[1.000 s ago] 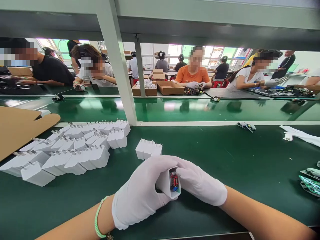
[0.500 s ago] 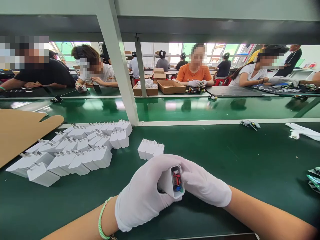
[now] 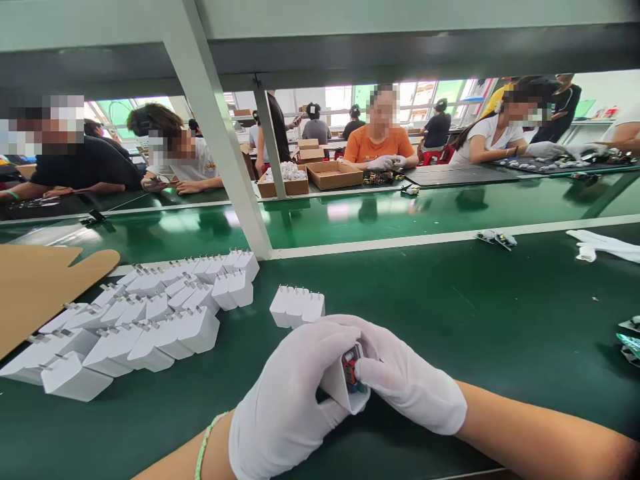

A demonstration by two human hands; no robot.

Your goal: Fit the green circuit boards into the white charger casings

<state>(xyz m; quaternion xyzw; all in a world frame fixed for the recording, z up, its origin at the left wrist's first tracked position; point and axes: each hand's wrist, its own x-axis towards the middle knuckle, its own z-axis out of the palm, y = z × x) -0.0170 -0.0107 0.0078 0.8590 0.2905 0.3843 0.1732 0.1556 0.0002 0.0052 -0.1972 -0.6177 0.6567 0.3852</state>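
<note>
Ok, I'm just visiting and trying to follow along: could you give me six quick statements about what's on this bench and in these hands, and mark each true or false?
1. The left hand grips a white casing. True.
2. The right hand lies flat on the bench. False: the right hand has its thumb at the casing's open end.
3. A red part shows inside the casing. True.
4. The small group beyond the hands stands prongs down. False: in the small group, they point up.
5. Brown cardboard lies at the picture's left edge. True.
6. A bracelet circles the right wrist. False: the green bracelet is on the left.
</note>
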